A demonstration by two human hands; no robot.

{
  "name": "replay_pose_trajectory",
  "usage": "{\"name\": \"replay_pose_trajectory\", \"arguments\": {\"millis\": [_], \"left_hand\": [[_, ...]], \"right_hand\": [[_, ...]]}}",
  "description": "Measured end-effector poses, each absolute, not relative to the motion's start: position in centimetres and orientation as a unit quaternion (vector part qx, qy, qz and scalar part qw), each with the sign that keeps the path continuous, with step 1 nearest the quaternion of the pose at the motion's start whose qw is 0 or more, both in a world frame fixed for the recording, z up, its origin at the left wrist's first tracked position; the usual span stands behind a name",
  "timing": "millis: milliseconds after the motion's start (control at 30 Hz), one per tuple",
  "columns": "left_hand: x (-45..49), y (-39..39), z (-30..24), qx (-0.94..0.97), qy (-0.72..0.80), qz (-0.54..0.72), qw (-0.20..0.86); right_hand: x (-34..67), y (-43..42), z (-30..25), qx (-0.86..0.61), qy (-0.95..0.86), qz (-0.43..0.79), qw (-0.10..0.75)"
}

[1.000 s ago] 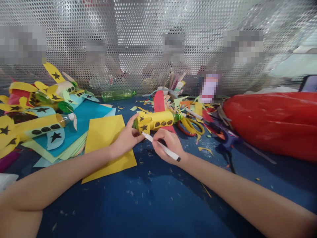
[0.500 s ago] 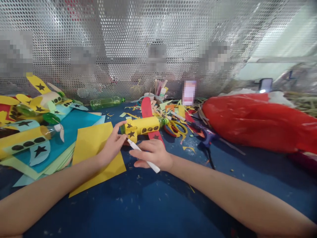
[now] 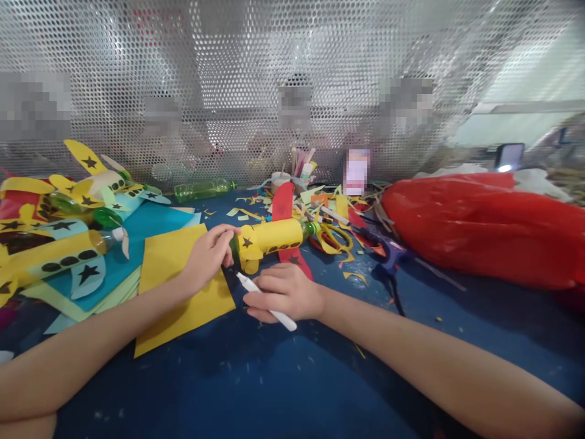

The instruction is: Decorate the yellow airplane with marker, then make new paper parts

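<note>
A green plastic bottle wrapped in yellow paper lies on its side, made up as a toy plane with a red paper wing, black stars and a row of black ovals. My left hand is closed around its base end; the fingertips are partly hidden behind it. Below the bottle, my right hand grips a white marker, its dark tip pointing up-left and apart from the paper. Under my left forearm lies a yellow sheet.
Other bottle planes and blue sheets are on the left. A green bottle lies behind. Paper scraps, yellow-handled scissors, a purple glue gun and a red plastic bag are to the right.
The bottle plane has rolled, so its row of ovals now sits lower. The marker tip has moved down, away from the tail paper. My left fingers have closed in at the base.
</note>
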State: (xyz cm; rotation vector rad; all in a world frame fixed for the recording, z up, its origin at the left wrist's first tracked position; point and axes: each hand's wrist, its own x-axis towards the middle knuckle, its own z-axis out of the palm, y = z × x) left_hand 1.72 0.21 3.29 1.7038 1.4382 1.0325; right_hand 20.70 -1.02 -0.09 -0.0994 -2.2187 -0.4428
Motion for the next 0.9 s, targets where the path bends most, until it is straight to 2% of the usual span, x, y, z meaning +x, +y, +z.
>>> {"name": "replay_pose_trajectory", "arguments": {"millis": [100,233,300,500,700,900], "left_hand": [[1.5,0.4,3.3,0.683,0.569,0.375,0.264],[1.2,1.1,2.4,0.739,0.519,0.4,0.156],[1.0,1.7,1.7,0.758,0.481,0.416,0.145],[0.5,3.1,0.9,0.736,0.435,0.446,0.264],[-0.2,4.2,0.3,0.747,0.438,0.405,0.294],[-1.6,5.7,0.7,0.735,0.421,0.32,0.425]], "right_hand": [[20.7,-1.0,-0.1,-0.032,-0.888,-0.177,0.422],[20.6,-1.0,-0.1,-0.032,-0.889,-0.175,0.422],[20.6,-1.0,-0.1,-0.033,-0.89,-0.175,0.421],[20.8,-0.9,-0.5,-0.052,-0.895,-0.179,0.406],[20.8,-0.9,-0.5,-0.051,-0.899,-0.174,0.4],[20.7,-0.9,-0.3,-0.048,-0.894,-0.169,0.412]]}}
